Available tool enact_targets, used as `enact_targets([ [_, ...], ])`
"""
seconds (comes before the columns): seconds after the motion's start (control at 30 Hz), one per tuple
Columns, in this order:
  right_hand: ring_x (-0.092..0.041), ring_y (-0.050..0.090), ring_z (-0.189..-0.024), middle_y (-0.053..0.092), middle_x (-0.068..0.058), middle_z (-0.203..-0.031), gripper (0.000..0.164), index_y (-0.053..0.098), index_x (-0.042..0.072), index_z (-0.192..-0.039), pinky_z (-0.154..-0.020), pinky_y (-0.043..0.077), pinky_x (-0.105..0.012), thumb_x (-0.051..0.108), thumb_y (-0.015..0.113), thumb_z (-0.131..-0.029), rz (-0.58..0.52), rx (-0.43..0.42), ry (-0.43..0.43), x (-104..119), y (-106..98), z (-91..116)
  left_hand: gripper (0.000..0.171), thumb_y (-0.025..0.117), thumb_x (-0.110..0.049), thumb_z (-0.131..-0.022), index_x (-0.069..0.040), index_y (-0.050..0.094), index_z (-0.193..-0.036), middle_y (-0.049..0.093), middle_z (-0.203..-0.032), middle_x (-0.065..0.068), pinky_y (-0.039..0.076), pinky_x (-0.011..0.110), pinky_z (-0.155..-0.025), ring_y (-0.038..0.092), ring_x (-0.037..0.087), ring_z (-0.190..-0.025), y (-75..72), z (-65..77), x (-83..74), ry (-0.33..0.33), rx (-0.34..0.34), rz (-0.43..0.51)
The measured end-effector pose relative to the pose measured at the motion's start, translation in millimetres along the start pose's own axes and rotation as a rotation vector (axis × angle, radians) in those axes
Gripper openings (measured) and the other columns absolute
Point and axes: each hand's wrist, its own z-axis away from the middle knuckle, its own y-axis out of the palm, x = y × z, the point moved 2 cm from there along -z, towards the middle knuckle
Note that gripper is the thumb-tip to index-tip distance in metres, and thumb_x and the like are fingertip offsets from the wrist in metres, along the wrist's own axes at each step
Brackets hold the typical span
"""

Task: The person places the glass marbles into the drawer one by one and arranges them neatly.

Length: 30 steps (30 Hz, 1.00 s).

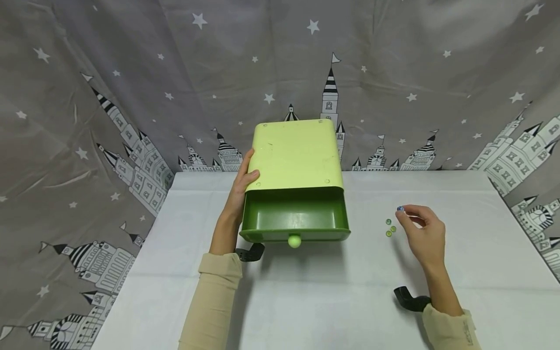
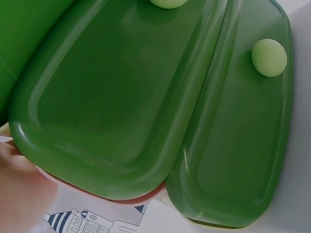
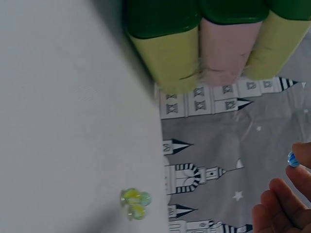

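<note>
A small drawer unit [image 1: 297,155] with a light yellow-green top stands on the table, its dark green top drawer [image 1: 262,236] pulled out. Nothing shows inside the visible part of that drawer. My left hand [image 1: 236,192] rests against the unit's left side, thumb over the top edge; the left wrist view has only a blurred part of it. To the right, my right hand [image 1: 425,238] pinches a blue marble [image 1: 400,209] between thumb and fingertips, above the table. Close by lie three greenish marbles: one marble [image 1: 388,221] and two more yellowish marbles [image 1: 389,234].
The right wrist view shows the unit's stacked tiers, with yellow and pink casings [image 3: 228,51]. Round light-green knobs [image 2: 269,58] stick out from the drawer fronts. A white cloth [image 1: 372,311] covers the table, and a grey castle-print curtain [image 1: 393,58] hangs behind it.
</note>
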Motion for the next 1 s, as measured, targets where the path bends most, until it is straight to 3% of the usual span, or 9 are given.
enact_targets([
  [0.53, -0.003, 0.057, -0.091, 0.066, -0.016, -0.097, 0.013, 0.071, -0.009, -0.097, -0.086, 0.044, -0.017, -0.005, 0.072, -0.085, -0.055, -0.016, -0.124, 46.8, -6.0, 5.5, 0.069, 0.046, -0.026, -0.098, -0.027, 0.014, -0.159, 0.009, -0.162, -0.005, 0.016, 0.040, -0.115, 0.013, 0.008, -0.145, 0.7, 1.1, -0.4, -0.001, -0.007, -0.018],
  [0.73, -0.006, 0.058, -0.092, 0.066, -0.019, -0.096, 0.014, 0.071, -0.008, -0.096, -0.085, 0.044, -0.018, -0.009, 0.073, -0.082, -0.085, 0.017, -0.194, 61.2, 1.9, 11.7, 0.070, 0.046, -0.027, -0.097, -0.026, 0.014, -0.159, 0.009, -0.162, -0.005, 0.016, 0.040, -0.115, 0.013, 0.009, -0.145, 0.9, 1.2, -0.5, -0.005, -0.015, -0.022],
  [1.0, -0.011, 0.058, -0.092, 0.068, -0.010, -0.096, 0.017, 0.073, -0.002, -0.096, -0.083, 0.043, -0.021, -0.009, 0.075, -0.080, -0.125, 0.106, -0.288, 90.6, 22.0, 25.3, 0.070, 0.047, -0.027, -0.097, -0.027, 0.014, -0.159, 0.011, -0.162, -0.005, 0.016, 0.041, -0.115, 0.015, 0.010, -0.144, 1.0, 1.2, -0.3, -0.004, -0.014, -0.013],
])
